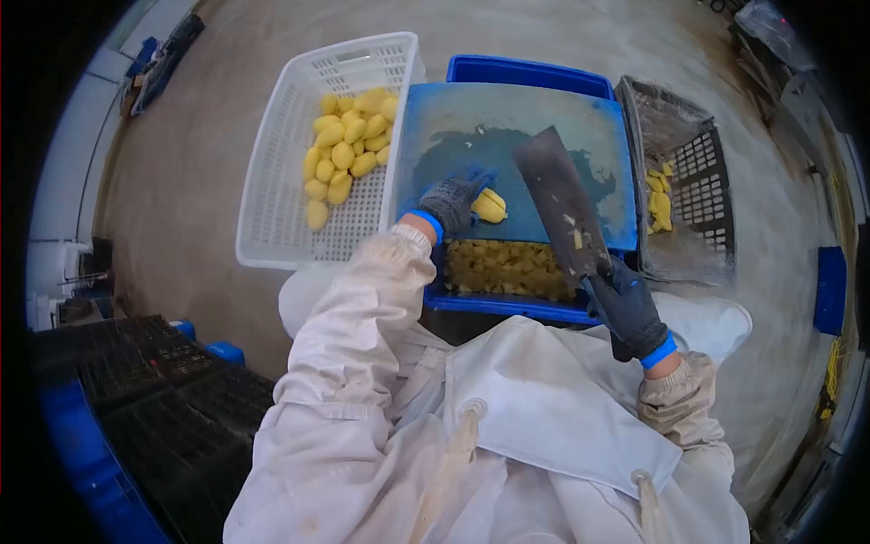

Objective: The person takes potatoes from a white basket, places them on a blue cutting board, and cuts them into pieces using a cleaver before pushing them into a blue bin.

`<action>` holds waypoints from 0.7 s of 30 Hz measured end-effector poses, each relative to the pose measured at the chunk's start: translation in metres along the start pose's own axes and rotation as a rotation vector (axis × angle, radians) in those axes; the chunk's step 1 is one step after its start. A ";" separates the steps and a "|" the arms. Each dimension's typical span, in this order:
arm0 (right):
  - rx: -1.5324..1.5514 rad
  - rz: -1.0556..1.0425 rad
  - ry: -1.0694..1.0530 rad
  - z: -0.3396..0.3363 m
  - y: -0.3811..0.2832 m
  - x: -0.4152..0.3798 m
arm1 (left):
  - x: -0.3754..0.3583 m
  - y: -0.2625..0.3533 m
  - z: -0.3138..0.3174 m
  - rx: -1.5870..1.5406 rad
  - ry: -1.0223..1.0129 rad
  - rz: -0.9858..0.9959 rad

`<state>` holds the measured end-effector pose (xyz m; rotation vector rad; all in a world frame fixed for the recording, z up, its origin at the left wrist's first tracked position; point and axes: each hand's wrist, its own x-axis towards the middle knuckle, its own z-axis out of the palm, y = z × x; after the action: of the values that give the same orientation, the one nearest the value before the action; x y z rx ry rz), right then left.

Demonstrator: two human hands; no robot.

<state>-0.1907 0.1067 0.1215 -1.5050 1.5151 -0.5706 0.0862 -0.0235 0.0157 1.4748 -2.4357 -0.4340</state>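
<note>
My left hand, in a dark glove with bluish fingertips and a blue wristband, rests over the blue cutting board. Its fingers stretch forward and apart. Right beside it lies a peeled yellow potato with cut lines showing; whether the hand touches it is hard to tell. My right hand, also gloved, is closed around the handle of a broad cleaver. The blade points forward and leftward above the board's right part, with small potato bits stuck on it. Below the board's near edge, potato chunks fill a blue bin.
On the left stands a white perforated crate holding several peeled potatoes. A dark crate on the right contains yellow potato pieces. Behind the board shows a blue tub. Black crates sit at lower left.
</note>
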 end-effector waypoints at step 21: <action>-0.661 -0.052 0.016 0.060 0.053 0.029 | -0.012 0.039 0.046 -0.241 0.149 -0.313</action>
<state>-0.1655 0.1033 0.0409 -2.0356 1.7789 -0.0984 0.0426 0.0102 -0.0126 1.7140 -1.9662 -0.6318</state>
